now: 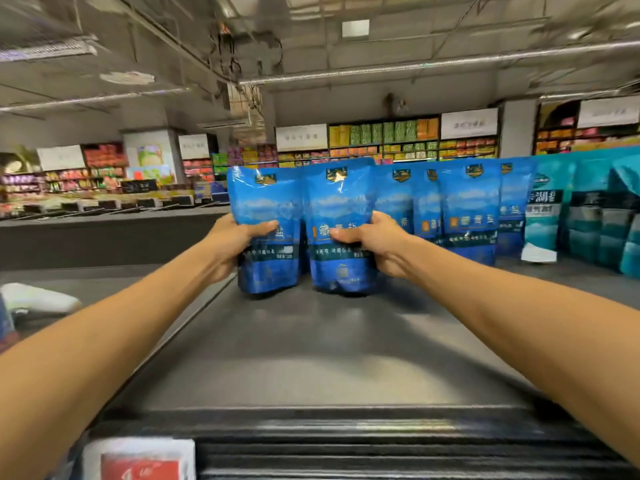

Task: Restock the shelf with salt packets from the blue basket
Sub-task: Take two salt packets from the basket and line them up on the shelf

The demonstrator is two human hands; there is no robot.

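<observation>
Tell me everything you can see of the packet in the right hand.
The salt packet is a glossy blue plastic pouch with a gold crest near its top, a mountain picture and a dark band of text. It stands upright, base on the grey shelf, beside the left hand's packet. The right hand grips its right edge, thumb across the front.

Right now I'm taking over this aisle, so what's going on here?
A person is stocking blue salt packets on the dark shelf. The left hand holds one upright packet, the right hand holds the packet beside it, both standing on the shelf. More blue packets and teal ones stand to the right.
</observation>
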